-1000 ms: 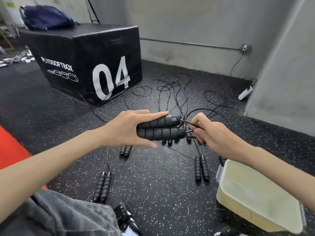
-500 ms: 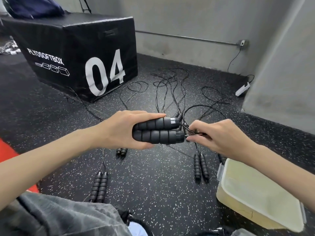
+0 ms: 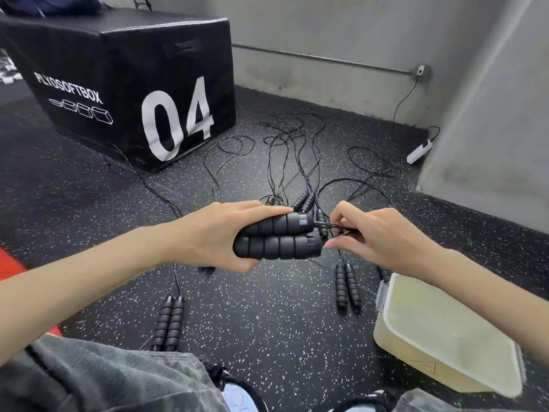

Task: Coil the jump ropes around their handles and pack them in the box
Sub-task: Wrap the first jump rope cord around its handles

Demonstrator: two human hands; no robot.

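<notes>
My left hand grips two black ribbed jump rope handles, held side by side and level, ends pointing right. My right hand pinches the thin black rope just where it leaves the handle ends. Several more handle pairs lie on the floor: one pair at lower left, one pair at right, another pair behind my hands. Their ropes trail in loops towards the wall. A pale translucent plastic box sits at lower right, tilted.
A black plyo box marked 04 stands at back left. A grey wall juts in at right, with a white power strip at its foot. A red mat edge shows at left. My knees fill the bottom.
My hands hold the same grip; the right hand's fingers have shifted slightly on the rope beside the handle ends. The view has moved nearer and a little left.
</notes>
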